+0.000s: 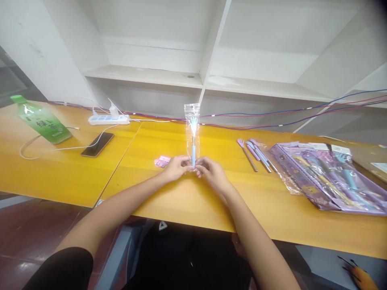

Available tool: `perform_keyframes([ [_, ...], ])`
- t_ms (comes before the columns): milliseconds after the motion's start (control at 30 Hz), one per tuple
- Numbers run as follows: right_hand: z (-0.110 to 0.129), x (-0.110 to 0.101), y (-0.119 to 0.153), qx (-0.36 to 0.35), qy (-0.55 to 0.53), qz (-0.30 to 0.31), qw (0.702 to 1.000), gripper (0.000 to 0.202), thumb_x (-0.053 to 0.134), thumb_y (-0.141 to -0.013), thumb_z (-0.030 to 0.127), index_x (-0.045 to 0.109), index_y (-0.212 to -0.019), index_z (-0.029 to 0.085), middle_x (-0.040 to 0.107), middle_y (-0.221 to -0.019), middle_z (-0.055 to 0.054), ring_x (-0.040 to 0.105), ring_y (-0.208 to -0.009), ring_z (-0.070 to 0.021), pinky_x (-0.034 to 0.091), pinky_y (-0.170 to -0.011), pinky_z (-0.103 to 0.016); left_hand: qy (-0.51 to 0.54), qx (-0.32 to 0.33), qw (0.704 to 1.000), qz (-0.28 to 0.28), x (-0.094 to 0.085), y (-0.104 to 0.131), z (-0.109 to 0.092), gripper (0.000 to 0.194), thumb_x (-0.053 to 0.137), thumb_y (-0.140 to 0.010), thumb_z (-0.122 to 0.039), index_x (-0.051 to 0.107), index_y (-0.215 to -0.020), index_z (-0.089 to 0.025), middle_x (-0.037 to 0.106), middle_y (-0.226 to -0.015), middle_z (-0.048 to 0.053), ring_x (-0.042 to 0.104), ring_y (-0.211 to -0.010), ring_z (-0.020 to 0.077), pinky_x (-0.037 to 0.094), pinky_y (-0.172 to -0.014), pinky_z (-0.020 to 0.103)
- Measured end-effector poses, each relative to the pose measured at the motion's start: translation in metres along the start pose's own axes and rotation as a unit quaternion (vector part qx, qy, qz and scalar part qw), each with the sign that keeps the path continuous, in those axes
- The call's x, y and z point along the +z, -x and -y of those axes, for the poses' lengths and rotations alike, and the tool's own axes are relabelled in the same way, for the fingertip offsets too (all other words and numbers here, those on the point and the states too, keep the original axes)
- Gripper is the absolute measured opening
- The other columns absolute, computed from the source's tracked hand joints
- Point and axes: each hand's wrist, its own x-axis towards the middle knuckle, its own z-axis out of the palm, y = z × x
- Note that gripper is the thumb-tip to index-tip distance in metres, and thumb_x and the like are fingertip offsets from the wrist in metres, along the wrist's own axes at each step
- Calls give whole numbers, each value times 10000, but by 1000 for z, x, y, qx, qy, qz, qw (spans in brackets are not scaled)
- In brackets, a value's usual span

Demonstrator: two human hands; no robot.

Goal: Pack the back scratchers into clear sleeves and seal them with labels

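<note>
Upright above the table, a back scratcher (194, 155) with a light blue handle, metal shaft and hand-shaped head sits inside a clear plastic bag (192, 108). My left hand (177, 167) pinches the lower left side of the bag near the handle's end. On the lower right side, my right hand (211, 171) pinches it too, fingers curled. Small pink printed cards (162, 161) lie just left of my left hand. To the right, several unbagged back scratchers (248, 155) in purple and blue rest on the table.
A purple printed box (311, 189) at the right holds several bagged back scratchers. On the left stand a green bottle (45, 123), a phone (97, 144) with a white cable across it, and a power strip (109, 119). Cables run along the back below white shelves (145, 74).
</note>
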Motion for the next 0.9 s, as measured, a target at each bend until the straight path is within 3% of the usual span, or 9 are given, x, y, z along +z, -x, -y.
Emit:
perform_keyframes([
  [267,-2,-5,-1,8,15,20,1000,252,659,-954,466,619,-1037,231,703,-878,-22,683,-786,-187,564,-786,-363,-9,3,1000,-7,2,0,2,202,733,-858,-335,774,-971,-174,674,-859,14,611,-715,134,495,-684,259],
  [400,-1,-5,-1,-8,38,-29,999,334,656,-963,551,619,-1068,236,689,-1037,-49,661,-926,-201,544,-871,-373,-60,28,998,-7,1,0,0,164,737,-856,-296,775,-975,-191,645,-864,8,610,-769,145,477,-724,263],
  [467,1,-4,-2,-12,22,-71,997,374,654,-962,589,608,-1086,240,666,-1024,-42,639,-893,-192,537,-838,-357,-64,31,997,43,2,4,-5,177,768,-847,-326,762,-952,-183,643,-840,8,602,-772,150,467,-716,264],
  [600,10,-7,-2,12,-31,-136,990,417,664,-942,640,595,-1057,246,615,-893,-3,532,-697,-152,463,-642,-301,-67,28,974,213,8,16,-18,280,778,-872,-440,724,-953,-177,655,-814,2,589,-699,137,442,-648,259],
  [667,15,-10,-1,29,-48,-141,988,423,674,-932,650,592,-1013,243,592,-824,11,490,-651,-144,420,-595,-289,-87,28,968,233,13,21,-21,281,740,-910,-454,706,-955,-179,672,-821,7,596,-697,138,443,-648,264],
  [733,18,-11,0,32,-38,-128,991,424,674,-935,650,595,-950,234,571,-773,16,482,-646,-145,413,-600,-290,-109,33,977,181,17,22,-20,271,675,-963,-448,691,-992,-180,697,-862,25,617,-740,153,468,-688,284],
  [800,19,-10,1,25,-12,-103,994,433,680,-932,647,605,-894,223,562,-751,15,493,-664,-151,424,-630,-294,-116,41,989,80,19,20,-18,266,622,-999,-434,660,-1078,-183,716,-953,53,642,-811,173,501,-747,316],
  [900,18,-4,2,12,10,-34,999,414,699,-926,621,666,-957,209,628,-829,-6,555,-769,-178,464,-729,-306,-72,56,994,-61,15,14,-14,279,630,-1002,-398,584,-1197,-202,707,-1115,88,676,-916,189,542,-818,347],
])
